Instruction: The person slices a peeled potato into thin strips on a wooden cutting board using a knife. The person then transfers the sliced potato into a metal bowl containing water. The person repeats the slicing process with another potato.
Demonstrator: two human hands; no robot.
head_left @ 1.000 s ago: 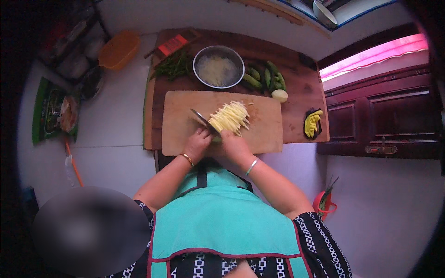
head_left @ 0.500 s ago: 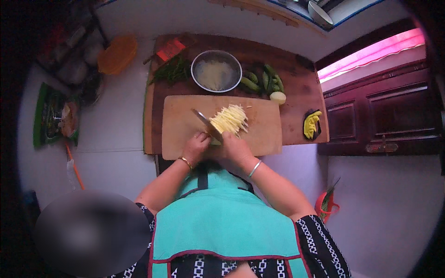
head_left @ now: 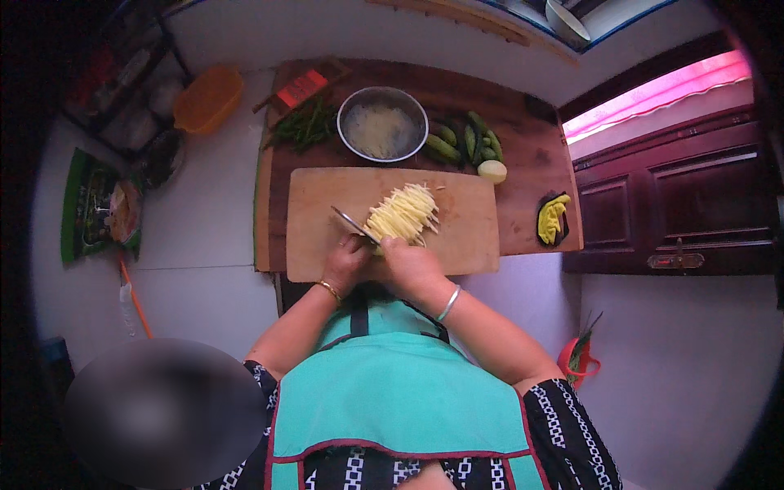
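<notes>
My right hand is closed round the handle of a kitchen knife, which it mostly covers. The blade points to the far left, its edge down by the board. My left hand has its fingers curled close beside the blade; what they press on is mostly hidden, with only a yellow-green bit showing between the hands. Against the knife's right side lies a heap of thin pale yellow vegetable strips, perhaps potato. All this is on a wooden cutting board.
Behind the board stands a metal bowl with pale shreds inside. Green vegetables lie left of it, cucumbers right, beside a peeled round vegetable. A yellow-and-black cloth sits on the table's right side.
The knife and my right hand have shifted slightly left, and the blade has tilted flatter across the board. My left hand stays nearly in place beside it.
</notes>
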